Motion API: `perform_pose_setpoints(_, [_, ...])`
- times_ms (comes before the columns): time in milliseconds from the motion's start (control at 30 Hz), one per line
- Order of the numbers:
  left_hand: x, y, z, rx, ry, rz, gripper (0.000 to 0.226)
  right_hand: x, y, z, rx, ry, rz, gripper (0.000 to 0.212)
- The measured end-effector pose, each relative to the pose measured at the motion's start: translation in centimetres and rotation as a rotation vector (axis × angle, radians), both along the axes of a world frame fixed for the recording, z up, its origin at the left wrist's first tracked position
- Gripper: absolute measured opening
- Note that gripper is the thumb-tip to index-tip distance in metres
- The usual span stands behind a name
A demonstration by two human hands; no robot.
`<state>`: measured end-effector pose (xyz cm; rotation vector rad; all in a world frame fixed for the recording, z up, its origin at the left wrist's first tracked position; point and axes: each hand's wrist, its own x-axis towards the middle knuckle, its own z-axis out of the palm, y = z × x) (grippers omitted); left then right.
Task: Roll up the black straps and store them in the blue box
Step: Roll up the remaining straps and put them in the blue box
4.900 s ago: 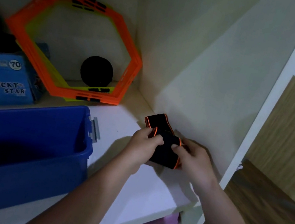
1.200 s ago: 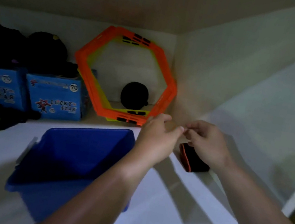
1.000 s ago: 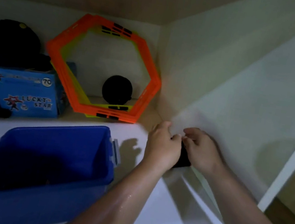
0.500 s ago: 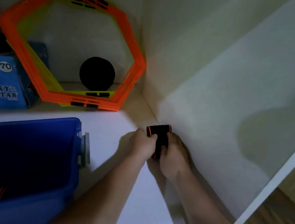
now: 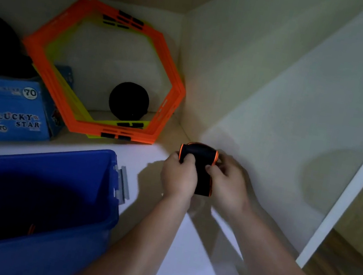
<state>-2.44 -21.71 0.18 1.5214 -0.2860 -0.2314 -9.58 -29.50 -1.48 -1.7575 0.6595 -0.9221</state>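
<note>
I can't see into the box (image 5: 83,195): its inside is dark, only a faint orange fleck shows near the bottom, and its near and left sides run off the frame. The strap (image 5: 199,156) is partly covered by my left hand (image 5: 178,178) and right hand (image 5: 228,184), so how much of it is rolled I can't tell. The carton (image 5: 5,111) at the left is cut by the edge, and the dark shapes above and below it are too dim to identify. The black round thing (image 5: 128,101) behind the hexagon frames (image 5: 166,91) is also unclear.
</note>
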Motion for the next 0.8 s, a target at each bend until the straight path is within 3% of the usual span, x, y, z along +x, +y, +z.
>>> perform_pose_setpoints(67, [-0.4,1.1,2.2,-0.081,0.002,0.008,0.027,-0.2,0.8,2.8,-0.057,-0.066,0.049,0.023])
perform_pose_setpoints(233, [-0.7,5.3,7.1,-0.110,-0.109,-0.007,0.024,-0.2,4.3,8.1,-0.154,-0.184,0.212,0.025])
perform_pose_setpoints(367, [0.7,10.9,9.7,-0.004,-0.274,-0.009,0.051,1.3,8.0,9.8,-0.142,-0.263,0.305,0.021])
perform_pose_setpoints(500, [3.2,18.1,10.7,0.103,-0.321,0.003,0.026,3.6,12.4,10.2,-0.063,-0.304,0.387,0.020])
perform_pose_setpoints(600, [5.1,23.4,10.9,0.119,-0.343,0.064,0.022,5.2,15.0,9.5,0.000,-0.298,0.431,0.019])
perform_pose_setpoints(733, [7.7,29.7,9.7,0.329,-0.455,0.154,0.019,7.3,18.3,8.5,0.030,-0.264,0.456,0.019])
perform_pose_setpoints(800, [9.5,31.9,8.4,0.539,-0.501,0.192,0.034,7.8,19.1,8.1,0.053,-0.265,0.465,0.018])
